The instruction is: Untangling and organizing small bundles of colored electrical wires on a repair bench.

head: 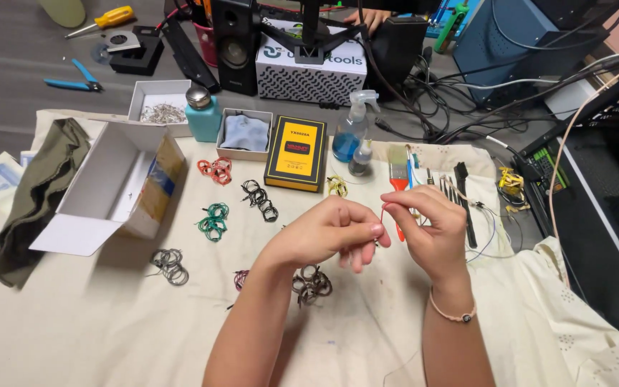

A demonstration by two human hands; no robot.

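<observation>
Cream cloth point(87, 330) covers the lower two thirds of the frame, over a grey table. An open white cardboard box point(109, 190) lies on its side at left centre, with an olive-green rag point(34, 193) bunched just beside it at the left edge.

Both forearms rise from the bottom edge to frame centre. Left hand point(331, 233): fingers curled, thumb and forefinger tips pressed together on the lower end of a thin red wire point(382, 212). Right hand point(431, 226): fingertips pinching the upper end of the same wire; a thin bracelet on its wrist. The wire is a short length held between the two hands, above the cloth at centre; its ends are too small to make out.

Upper centre: yellow-and-black flat case point(296, 152), a small grey box with blue cloth point(245, 133), a teal bottle with a metal cap point(202, 115) and a clear spray bottle of blue liquid point(352, 129).

Small coils of wire are scattered on the cloth: orange point(216, 170), black point(259, 199), green point(213, 221), grey point(168, 265), and brown point(312, 283) just below the left hand. A red-handled brush point(398, 179) lies behind the right hand. Blue pliers point(73, 80) sit upper left.
</observation>
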